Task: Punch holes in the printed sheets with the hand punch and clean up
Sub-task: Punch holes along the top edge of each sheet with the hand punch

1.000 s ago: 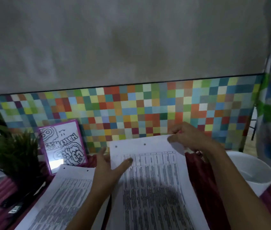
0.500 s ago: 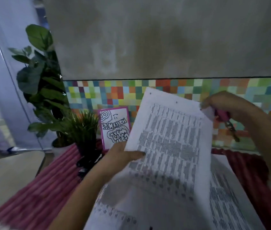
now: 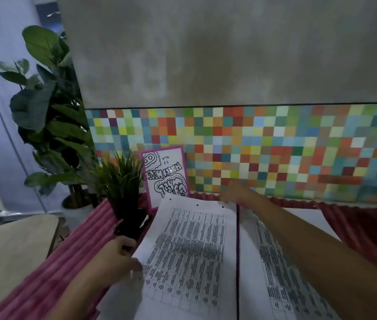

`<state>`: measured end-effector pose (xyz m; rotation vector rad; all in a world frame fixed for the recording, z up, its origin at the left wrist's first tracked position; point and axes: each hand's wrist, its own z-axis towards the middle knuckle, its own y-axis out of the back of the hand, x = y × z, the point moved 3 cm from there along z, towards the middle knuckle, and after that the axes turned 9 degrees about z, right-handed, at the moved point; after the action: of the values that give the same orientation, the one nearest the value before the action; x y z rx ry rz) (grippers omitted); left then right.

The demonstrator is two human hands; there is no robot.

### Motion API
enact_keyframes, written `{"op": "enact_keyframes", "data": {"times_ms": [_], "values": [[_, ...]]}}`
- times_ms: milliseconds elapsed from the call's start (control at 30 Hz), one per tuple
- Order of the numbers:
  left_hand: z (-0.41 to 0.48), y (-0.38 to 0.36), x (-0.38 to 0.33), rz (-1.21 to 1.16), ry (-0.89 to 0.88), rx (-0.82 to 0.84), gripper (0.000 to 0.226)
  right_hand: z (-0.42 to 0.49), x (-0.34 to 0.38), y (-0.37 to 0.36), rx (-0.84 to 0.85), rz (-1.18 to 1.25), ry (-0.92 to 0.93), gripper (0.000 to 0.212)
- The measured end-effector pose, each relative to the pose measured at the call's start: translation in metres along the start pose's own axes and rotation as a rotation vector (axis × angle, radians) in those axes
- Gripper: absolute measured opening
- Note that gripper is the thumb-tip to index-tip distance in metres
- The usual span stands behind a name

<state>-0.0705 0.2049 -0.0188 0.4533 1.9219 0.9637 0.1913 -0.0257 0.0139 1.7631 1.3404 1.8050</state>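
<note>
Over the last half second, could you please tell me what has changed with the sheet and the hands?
The punched sheet came down from mid-air onto the left pile. The left hand keeps its edge; the right hand moved to its far corner, and the pink punch no longer shows. The framed drawing, small plant and right-hand sheets stayed put.

Only one view is given, taken from the head of the person. It is directed forward and somewhat down, so the table (image 3: 44, 280) fills the lower part and the wall (image 3: 229, 54) the upper part. The sheets (image 3: 190, 250) and both forearms are seen from very near, at the bottom edge. The left hand (image 3: 116, 257) and the right hand (image 3: 236, 192) are both inside the frame. The tiles (image 3: 275, 148) are faced almost straight. Straight lines are bent near the borders, as with a wide lens. No second view is given, so no part is shared.
</note>
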Motion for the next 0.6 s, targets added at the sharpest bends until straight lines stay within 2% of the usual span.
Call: {"op": "enact_keyframes", "data": {"times_ms": [133, 300, 400, 600], "values": [[-0.012, -0.006, -0.003, 0.123, -0.055, -0.174, 0.018, 0.011, -0.012, -0.008, -0.061, 0.017, -0.021, 0.036], [-0.023, -0.009, -0.005, 0.200, -0.111, -0.330, 0.022, 0.011, -0.012, -0.016, -0.072, -0.083, -0.011, 0.034], [-0.028, -0.006, -0.006, 0.278, -0.096, -0.329, 0.027, 0.017, -0.012, -0.021, -0.131, -0.086, 0.015, 0.024], [-0.036, -0.010, -0.007, 0.414, -0.060, -0.298, 0.015, 0.018, -0.010, -0.027, -0.202, -0.090, 0.035, 0.022]]}}
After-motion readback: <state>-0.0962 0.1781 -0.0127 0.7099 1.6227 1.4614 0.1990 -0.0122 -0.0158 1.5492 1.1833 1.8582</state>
